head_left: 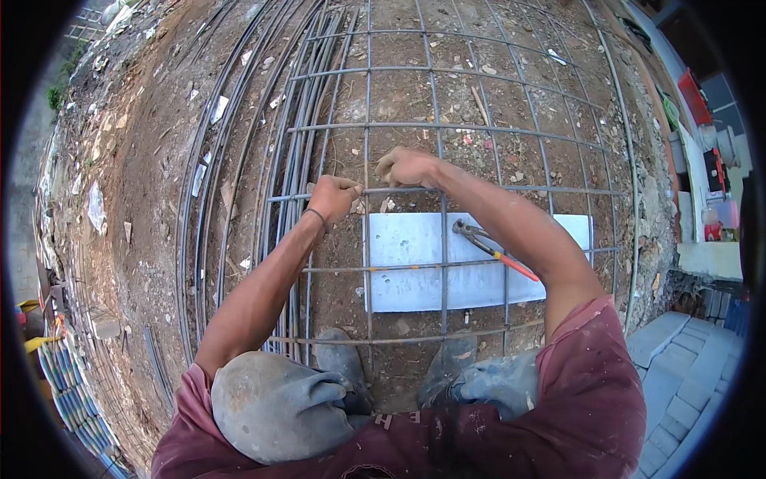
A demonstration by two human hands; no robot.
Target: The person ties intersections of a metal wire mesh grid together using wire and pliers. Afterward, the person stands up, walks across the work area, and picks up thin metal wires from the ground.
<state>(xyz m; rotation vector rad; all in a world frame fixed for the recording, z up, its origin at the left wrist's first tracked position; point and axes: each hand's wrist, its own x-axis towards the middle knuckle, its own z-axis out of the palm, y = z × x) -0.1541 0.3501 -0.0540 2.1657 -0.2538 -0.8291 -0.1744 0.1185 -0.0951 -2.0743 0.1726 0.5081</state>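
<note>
A grid of steel reinforcing bars (435, 126) lies over the dirt in front of me. My left hand (333, 198) is closed in a pinch beside a bar crossing, its fingertips close to the upright bar. Just across that bar, my right hand (408, 168) is curled above the same crossbar, with thumb and fingers drawn together. Whatever either hand pinches is too small to make out. Pincers (499, 254) with orange-red handles rest on a white board (407, 291) under the grid, partly behind my right forearm.
Long loose steel bars (299, 152) run in a bundle along the grid's left side. Rubble and scraps litter the soil. Grey paving blocks (686, 375) are at the lower right, near a ledge (708, 259) with assorted items. My knees and boots are at the grid's near edge.
</note>
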